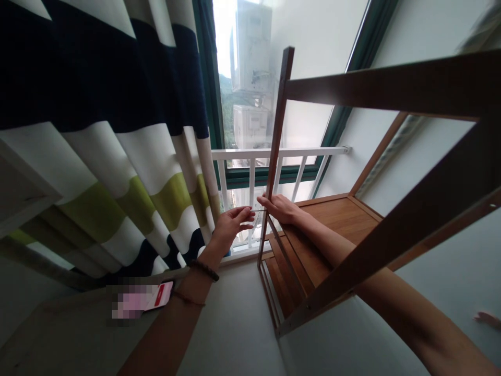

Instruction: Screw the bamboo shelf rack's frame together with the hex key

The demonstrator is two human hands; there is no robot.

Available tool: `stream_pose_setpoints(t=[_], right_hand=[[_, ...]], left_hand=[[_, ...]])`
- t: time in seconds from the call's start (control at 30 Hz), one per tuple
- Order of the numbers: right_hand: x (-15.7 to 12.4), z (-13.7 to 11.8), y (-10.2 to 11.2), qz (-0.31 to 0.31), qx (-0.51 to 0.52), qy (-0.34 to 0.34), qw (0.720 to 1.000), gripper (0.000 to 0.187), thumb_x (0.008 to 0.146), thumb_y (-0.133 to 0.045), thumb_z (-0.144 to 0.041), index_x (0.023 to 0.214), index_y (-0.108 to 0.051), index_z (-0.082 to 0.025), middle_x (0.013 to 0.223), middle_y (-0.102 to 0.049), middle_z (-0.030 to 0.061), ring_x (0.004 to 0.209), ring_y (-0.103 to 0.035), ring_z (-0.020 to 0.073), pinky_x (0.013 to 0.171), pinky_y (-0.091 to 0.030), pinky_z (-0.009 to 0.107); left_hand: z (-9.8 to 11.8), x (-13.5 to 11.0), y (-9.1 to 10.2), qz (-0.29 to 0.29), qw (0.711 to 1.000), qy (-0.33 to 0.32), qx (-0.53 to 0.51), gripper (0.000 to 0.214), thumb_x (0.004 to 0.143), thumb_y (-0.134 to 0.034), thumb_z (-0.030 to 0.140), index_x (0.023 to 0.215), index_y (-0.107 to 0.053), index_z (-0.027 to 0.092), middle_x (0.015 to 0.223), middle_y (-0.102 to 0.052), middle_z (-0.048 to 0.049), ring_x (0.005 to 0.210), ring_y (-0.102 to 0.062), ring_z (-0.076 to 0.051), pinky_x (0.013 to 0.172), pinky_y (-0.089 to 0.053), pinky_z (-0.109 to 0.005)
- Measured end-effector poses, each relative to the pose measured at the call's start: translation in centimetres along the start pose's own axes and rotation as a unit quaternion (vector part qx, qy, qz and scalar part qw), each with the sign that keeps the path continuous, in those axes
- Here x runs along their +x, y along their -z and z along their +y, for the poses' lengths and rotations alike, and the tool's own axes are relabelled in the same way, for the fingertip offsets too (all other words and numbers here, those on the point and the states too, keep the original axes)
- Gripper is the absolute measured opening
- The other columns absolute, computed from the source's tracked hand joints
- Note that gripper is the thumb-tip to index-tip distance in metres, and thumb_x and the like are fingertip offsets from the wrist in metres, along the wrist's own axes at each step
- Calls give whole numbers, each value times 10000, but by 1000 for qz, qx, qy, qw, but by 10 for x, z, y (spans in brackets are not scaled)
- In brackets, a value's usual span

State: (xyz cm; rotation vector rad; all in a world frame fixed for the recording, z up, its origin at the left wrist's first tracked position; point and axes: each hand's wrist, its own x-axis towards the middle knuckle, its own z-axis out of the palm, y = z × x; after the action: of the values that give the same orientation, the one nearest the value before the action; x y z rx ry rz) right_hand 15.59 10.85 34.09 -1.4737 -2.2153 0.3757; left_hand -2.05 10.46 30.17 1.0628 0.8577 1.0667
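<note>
From the left hand, the wooden post lies at three o'clock, its long axis running from about half past six up to half past twelve. The left grip is pinched together on a thin rod, which points at three o'clock to the post. The right hand is nearer, its grip clamped around the post. The post is slim, straight-edged and dark reddish-brown; the rod's exact shape is too small to tell.
</note>
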Motion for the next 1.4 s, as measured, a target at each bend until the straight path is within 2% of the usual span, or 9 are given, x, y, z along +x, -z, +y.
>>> stream_pose_setpoints(t=[0.17, 0.3, 0.4, 0.53, 0.63, 0.93, 1.17, 1.23, 1.4], right_hand=[[-6, 1, 26, -89, 25, 7, 996, 595, 787, -268, -671, 878, -555, -159, 814, -609, 46, 698, -537, 151, 619, -394, 243], [-14, 7, 39, -158, -79, -38, 984, 645, 724, -293, -734, 866, -587, -178, 841, -626, 59, 718, -554, 171, 630, -384, 259], [-17, 9, 35, -179, -143, -63, 971, 663, 681, -316, -766, 839, -585, -181, 840, -626, 70, 709, -561, 186, 593, -371, 260], [-15, 7, 21, -155, -195, -69, 966, 646, 638, -410, -759, 863, -574, -176, 859, -628, 81, 731, -567, 204, 572, -357, 254], [-12, 5, 15, -146, -212, -77, 963, 600, 656, -444, -716, 874, -576, -174, 868, -631, 85, 746, -565, 205, 564, -344, 248], [-8, 4, 13, -125, -208, -121, 962, 544, 688, -399, -695, 782, -589, -194, 801, -623, 41, 717, -536, 169, 534, -293, 238], [-9, 4, 11, -113, -196, -114, 967, 498, 707, -409, -654, 833, -603, -214, 807, -625, 28, 730, -537, 169, 553, -295, 238], [-10, 4, 10, -109, -197, -112, 968, 479, 713, -415, -636, 838, -605, -215, 809, -627, 26, 730, -539, 169, 556, -296, 239], [-10, 5, 8, -103, -200, -110, 968, 452, 721, -422, -610, 836, -605, -213, 810, -629, 28, 728, -542, 169, 555, -298, 236]], left_hand=[[3, -4, -4, -4, 1000, 3, 31, 293, 681, -670, 300, 888, -631, 97, 797, -641, -74, 688, -592, -128, 577, -497, -242], [2, -5, -3, -13, 999, 2, 46, 281, 695, -655, 296, 884, -626, 90, 803, -640, -80, 664, -583, -124, 558, -494, -245], [4, -5, -4, -14, 998, -5, 53, 280, 685, -662, 300, 866, -630, 88, 789, -643, -80, 666, -584, -128, 567, -495, -250], [4, -4, -3, -22, 998, -5, 58, 285, 689, -657, 305, 866, -627, 84, 788, -644, -84, 668, -582, -128, 566, -494, -248], [5, -4, -1, -28, 997, -2, 67, 280, 703, -645, 299, 877, -621, 81, 799, -644, -87, 670, -583, -127, 560, -493, -243], [8, -6, -2, -30, 997, 0, 76, 258, 681, -671, 270, 852, -623, 84, 770, -660, -83, 657, -594, -129, 578, -503, -255], [2, 4, 5, -8, 998, 29, 50, 306, 667, -692, 277, 876, -598, 74, 838, -677, -128, 705, -640, -169, 631, -535, -301], [1, 7, 6, 0, 998, 4, 60, 336, 624, -725, 277, 866, -617, 69, 810, -680, -114, 692, -640, -166, 646, -538, -305], [-5, 9, 5, 38, 986, -130, 92, 338, 587, -737, 307, 842, -649, 104, 789, -695, -72, 721, -650, -175, 731, -532, -341]])
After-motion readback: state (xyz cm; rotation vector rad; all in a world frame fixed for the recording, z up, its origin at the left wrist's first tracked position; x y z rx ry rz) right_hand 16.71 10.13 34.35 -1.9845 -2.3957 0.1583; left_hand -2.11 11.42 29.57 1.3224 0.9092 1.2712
